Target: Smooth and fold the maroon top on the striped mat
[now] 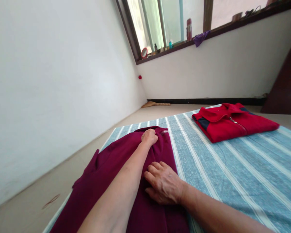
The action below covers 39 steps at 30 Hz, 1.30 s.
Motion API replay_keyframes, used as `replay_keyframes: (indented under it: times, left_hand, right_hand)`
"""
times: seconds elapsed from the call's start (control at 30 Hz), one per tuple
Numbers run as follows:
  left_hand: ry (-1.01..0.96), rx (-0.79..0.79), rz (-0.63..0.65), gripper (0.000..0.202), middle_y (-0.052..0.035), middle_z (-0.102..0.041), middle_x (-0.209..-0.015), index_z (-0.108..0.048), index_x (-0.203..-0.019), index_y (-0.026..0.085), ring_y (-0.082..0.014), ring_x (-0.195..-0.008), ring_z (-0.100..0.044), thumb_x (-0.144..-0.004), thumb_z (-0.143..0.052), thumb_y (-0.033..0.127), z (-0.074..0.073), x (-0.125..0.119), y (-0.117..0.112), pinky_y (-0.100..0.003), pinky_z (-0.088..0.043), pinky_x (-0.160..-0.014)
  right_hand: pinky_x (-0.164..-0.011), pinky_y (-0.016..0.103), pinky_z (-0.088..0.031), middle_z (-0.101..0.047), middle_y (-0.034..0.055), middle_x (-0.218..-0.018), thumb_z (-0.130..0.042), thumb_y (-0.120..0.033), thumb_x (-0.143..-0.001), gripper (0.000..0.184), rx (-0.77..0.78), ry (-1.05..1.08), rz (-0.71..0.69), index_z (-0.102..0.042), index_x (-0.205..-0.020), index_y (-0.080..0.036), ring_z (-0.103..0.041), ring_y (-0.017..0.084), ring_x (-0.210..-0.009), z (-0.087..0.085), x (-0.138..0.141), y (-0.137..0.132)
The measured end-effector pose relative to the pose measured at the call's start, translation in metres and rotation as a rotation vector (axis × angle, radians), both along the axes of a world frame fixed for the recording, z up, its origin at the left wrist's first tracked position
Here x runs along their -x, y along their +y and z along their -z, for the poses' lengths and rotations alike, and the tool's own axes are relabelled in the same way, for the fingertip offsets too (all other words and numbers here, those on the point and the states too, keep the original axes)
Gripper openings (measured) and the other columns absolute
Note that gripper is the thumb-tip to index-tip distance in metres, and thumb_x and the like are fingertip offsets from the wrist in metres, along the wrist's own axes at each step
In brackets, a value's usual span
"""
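A maroon garment (106, 171) lies spread on a blue-and-white striped mat (232, 168), its left part hanging over the mat's edge. My left hand (149, 136) reaches far along it and is closed, gripping the cloth near the collar end. My right hand (163, 186) lies on the garment's right side, nearer me, fingers curled and pressed down on the fabric. A folded red jacket (232, 124) with dark blue panels and a zip rests on the mat's far right, away from both hands.
White walls stand to the left and ahead. A windowsill (184, 43) holds bottles, a small round mirror and a purple cloth. A hand broom (155, 104) lies on the beige floor by the far wall. Dark wooden furniture (287, 84) stands at the right.
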<state>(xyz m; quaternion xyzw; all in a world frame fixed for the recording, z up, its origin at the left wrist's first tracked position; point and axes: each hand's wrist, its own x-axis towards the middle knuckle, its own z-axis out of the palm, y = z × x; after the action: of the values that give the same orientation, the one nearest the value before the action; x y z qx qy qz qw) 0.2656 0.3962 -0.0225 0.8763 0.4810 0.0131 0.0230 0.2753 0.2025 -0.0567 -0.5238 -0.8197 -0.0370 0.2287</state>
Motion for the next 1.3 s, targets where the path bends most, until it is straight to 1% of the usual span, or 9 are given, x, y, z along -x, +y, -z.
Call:
replay_keyframes:
  times: [0.2, 0.37, 0.43, 0.6, 0.77, 0.93, 1.03, 1.13, 1.3]
  left_hand:
    - [0.019, 0.18, 0.038, 0.031, -0.0059, -0.06, -0.112, -0.058, -0.112, 0.015, -0.021, -0.094, -0.061, -0.089, -0.057, 0.036, -0.005, -0.012, 0.026, -0.039, -0.053, -0.078]
    - [-0.013, 0.183, 0.024, 0.027, -0.0024, -0.065, -0.072, -0.067, -0.073, 0.014, -0.0209, -0.079, -0.064, -0.072, -0.073, 0.041, -0.005, -0.013, 0.037, -0.027, -0.047, -0.067]
    - [-0.045, 0.174, 0.038, 0.025, -0.0011, -0.063, -0.066, -0.065, -0.065, 0.016, -0.0203, -0.077, -0.063, -0.068, -0.075, 0.039, -0.003, -0.011, 0.039, -0.026, -0.046, -0.065]
    - [-0.156, 0.181, 0.125, 0.023, 0.0001, -0.064, -0.078, -0.063, -0.079, 0.014, -0.015, -0.074, -0.061, -0.083, -0.063, 0.036, 0.005, -0.009, 0.04, -0.031, -0.048, -0.071]
    - [-0.329, 0.229, 0.177, 0.006, 0.004, -0.059, -0.061, -0.066, -0.071, 0.016, -0.0137, -0.065, -0.057, -0.07, -0.068, 0.022, 0.014, -0.007, 0.041, -0.025, -0.042, -0.064]
    - [-0.448, 0.324, 0.193, 0.016, 0.0024, -0.063, -0.064, -0.07, -0.073, 0.016, -0.0139, -0.064, -0.055, -0.065, -0.069, 0.029, 0.012, 0.001, 0.043, -0.025, -0.041, -0.063]
    - [-0.466, 0.405, 0.189, 0.022, 0.0012, -0.065, -0.067, -0.071, -0.076, 0.016, -0.0137, -0.064, -0.056, -0.064, -0.069, 0.034, 0.003, 0.009, 0.045, -0.024, -0.042, -0.062]
    - [-0.452, 0.449, 0.155, 0.021, 0.0022, -0.063, -0.061, -0.071, -0.079, 0.016, -0.0119, -0.055, -0.051, -0.061, -0.07, 0.028, -0.002, 0.016, 0.048, -0.024, -0.04, -0.055]
    - [-0.445, 0.394, 0.093, 0.008, 0.0044, -0.056, -0.053, -0.067, -0.065, 0.016, -0.0106, -0.052, -0.047, -0.058, -0.069, 0.018, 0.007, 0.018, 0.048, -0.023, -0.037, -0.053]
  right_hand:
    - [-0.073, 0.037, -0.037, -0.058, 0.0062, -0.095, -0.055, -0.041, -0.083, 0.027, 0.004, -0.007, 0.0, -0.05, -0.095, -0.018, -0.05, 0.024, -0.088, -0.001, -0.002, 0.0]
    - [-0.073, 0.037, -0.037, -0.058, 0.0057, -0.096, -0.056, -0.042, -0.083, 0.027, -0.004, -0.003, -0.002, -0.05, -0.095, -0.018, -0.049, 0.023, -0.088, 0.0, -0.002, -0.001]
    - [-0.073, 0.036, -0.036, -0.058, 0.0057, -0.096, -0.056, -0.042, -0.083, 0.027, -0.005, -0.002, -0.004, -0.05, -0.095, -0.018, -0.049, 0.023, -0.088, 0.0, -0.001, -0.001]
    - [-0.073, 0.036, -0.036, -0.058, 0.0059, -0.095, -0.056, -0.042, -0.083, 0.027, -0.003, -0.002, 0.001, -0.05, -0.094, -0.018, -0.049, 0.023, -0.087, -0.001, -0.001, -0.001]
    - [-0.072, 0.036, -0.036, -0.058, 0.0061, -0.094, -0.056, -0.041, -0.083, 0.026, -0.003, -0.005, 0.001, -0.051, -0.094, -0.018, -0.05, 0.023, -0.086, -0.002, -0.002, 0.0]
    - [-0.073, 0.036, -0.036, -0.058, 0.0058, -0.095, -0.056, -0.042, -0.083, 0.027, -0.006, -0.003, 0.003, -0.051, -0.096, -0.018, -0.049, 0.023, -0.087, -0.001, -0.003, 0.001]
    - [-0.073, 0.036, -0.037, -0.058, 0.0055, -0.094, -0.055, -0.042, -0.083, 0.028, -0.012, -0.005, 0.005, -0.051, -0.095, -0.018, -0.049, 0.023, -0.086, 0.0, -0.003, 0.001]
    - [-0.073, 0.036, -0.037, -0.057, 0.0055, -0.094, -0.055, -0.042, -0.083, 0.027, -0.016, -0.009, 0.006, -0.05, -0.095, -0.018, -0.049, 0.023, -0.085, 0.001, -0.002, 0.001]
    - [-0.074, 0.036, -0.037, -0.057, 0.0062, -0.095, -0.054, -0.041, -0.084, 0.027, -0.001, -0.006, 0.001, -0.05, -0.095, -0.018, -0.049, 0.023, -0.086, -0.001, -0.003, 0.0]
